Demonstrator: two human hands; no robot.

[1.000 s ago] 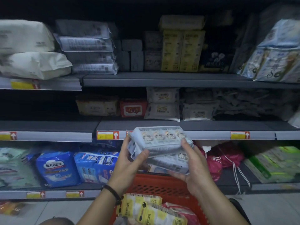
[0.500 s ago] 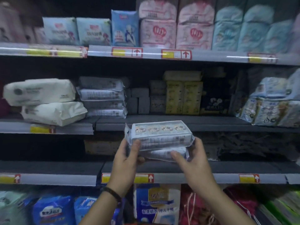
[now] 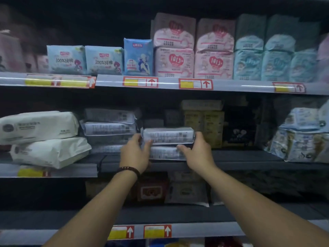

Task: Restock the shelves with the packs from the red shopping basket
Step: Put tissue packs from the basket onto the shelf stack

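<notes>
Packs (image 3: 168, 137), 2 stacked flat, sit at the middle shelf's (image 3: 249, 157) front edge, just right of a matching grey stack (image 3: 109, 128). Left hand (image 3: 136, 154) and right hand (image 3: 197, 152) clamp their ends, fingers curled on the wrap. Placement looks nearly done; the basket is out of view, so what remains cannot be told. Above, blue packs (image 3: 66, 59) read "100%", pink packs (image 3: 174, 62) "1013".

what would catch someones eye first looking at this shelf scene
Two bare hands, the left hand and right hand, hold two stacked grey wipe packs at the middle shelf. Above, pink packs stand brightest on the top shelf, and big white packs lie stacked at the left.
</notes>
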